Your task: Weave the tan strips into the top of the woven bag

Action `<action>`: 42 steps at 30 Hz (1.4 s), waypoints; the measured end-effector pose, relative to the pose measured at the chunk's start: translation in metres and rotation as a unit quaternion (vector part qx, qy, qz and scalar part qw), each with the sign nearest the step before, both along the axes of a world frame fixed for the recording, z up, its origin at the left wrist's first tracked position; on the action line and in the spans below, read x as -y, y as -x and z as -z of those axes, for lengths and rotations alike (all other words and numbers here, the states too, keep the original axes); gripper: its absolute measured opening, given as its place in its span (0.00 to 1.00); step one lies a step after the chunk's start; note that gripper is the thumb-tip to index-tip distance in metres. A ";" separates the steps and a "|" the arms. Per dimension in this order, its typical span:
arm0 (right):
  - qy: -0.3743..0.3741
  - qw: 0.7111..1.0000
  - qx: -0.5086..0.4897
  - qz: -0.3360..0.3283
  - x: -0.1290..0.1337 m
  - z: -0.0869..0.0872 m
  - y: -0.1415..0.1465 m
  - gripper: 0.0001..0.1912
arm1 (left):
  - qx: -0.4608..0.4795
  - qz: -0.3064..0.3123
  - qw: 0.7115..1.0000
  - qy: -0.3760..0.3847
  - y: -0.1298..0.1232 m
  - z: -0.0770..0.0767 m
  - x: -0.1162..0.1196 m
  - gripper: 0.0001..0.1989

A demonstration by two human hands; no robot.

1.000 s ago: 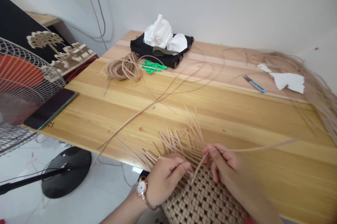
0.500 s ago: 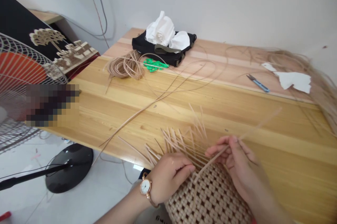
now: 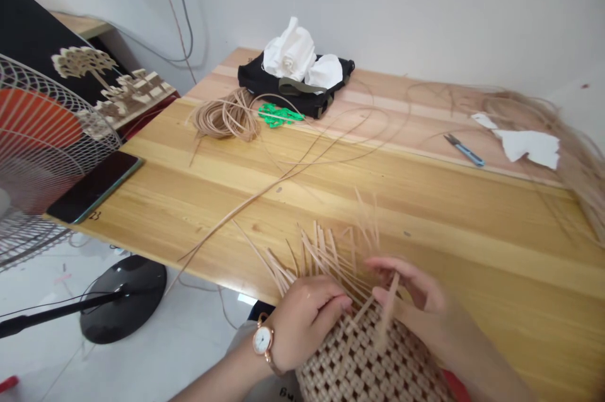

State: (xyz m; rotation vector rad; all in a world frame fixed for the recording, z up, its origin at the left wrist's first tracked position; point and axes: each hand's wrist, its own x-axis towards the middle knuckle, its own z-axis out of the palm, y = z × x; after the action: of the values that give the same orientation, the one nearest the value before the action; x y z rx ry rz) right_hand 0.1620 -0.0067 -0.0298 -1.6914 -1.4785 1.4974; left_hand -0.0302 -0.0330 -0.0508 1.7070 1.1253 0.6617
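Note:
A partly woven basket (image 3: 373, 364) of flat tan strips rests at the bottom, small dark gaps across its weave. Loose strip ends (image 3: 321, 251) fan out from its far edge onto the table. My left hand (image 3: 314, 320), wearing a wristwatch (image 3: 263, 340), pinches the basket's upper left edge; what lies under the fingertips is hidden. At the upper right edge, my right hand (image 3: 420, 295) has curled fingers around a loose strip (image 3: 391, 301). That strip bends back, its blurred end pointing down over the weave. Thumb and forefinger are somewhat apart.
Behind lie a strip coil (image 3: 224, 115), green netting (image 3: 278, 115), a black bag (image 3: 255, 77) with white paper, and blue snips (image 3: 466, 150). Torn paper (image 3: 529, 147) and tangled strips (image 3: 567, 156) are at right. A phone (image 3: 94, 188) and fan (image 3: 42, 137) are left.
My right hand has moved down and left toward the basket. The strip in it pointed up and right before; now it is bent back downward. My left hand stays nearly in place.

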 end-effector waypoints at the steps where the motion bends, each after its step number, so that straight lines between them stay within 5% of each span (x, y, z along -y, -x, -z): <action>1: -0.015 1.000 0.013 -0.006 0.000 0.001 -0.002 0.21 | 0.002 0.000 1.000 -0.002 0.000 0.000 0.000 0.13; 5: -0.016 0.996 0.080 0.028 -0.005 0.000 -0.009 0.23 | 0.005 0.000 1.000 -0.003 0.000 -0.001 0.000 0.13; 12: 0.002 0.986 0.085 -0.144 0.000 -0.024 0.008 0.10 | -0.026 -0.003 1.000 -0.009 -0.003 -0.002 0.001 0.12; 15: -0.041 0.980 0.118 -0.157 0.009 -0.024 0.020 0.07 | -0.026 -0.008 1.000 -0.010 -0.003 -0.001 0.001 0.11; 35: -0.129 0.985 0.102 0.058 0.033 0.000 0.005 0.12 | -0.092 -0.073 0.993 -0.032 -0.005 -0.005 0.003 0.14; 42: -0.052 0.993 0.019 -0.107 0.024 -0.020 0.011 0.13 | -0.074 -0.016 0.996 -0.037 -0.006 -0.005 -0.003 0.13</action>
State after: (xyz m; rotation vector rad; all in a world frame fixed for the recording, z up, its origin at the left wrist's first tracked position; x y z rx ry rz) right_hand 0.1512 -0.0307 -0.0101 -1.5501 -1.7740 1.4721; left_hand -0.0241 -0.0303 -0.0454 1.8283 1.2471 0.6127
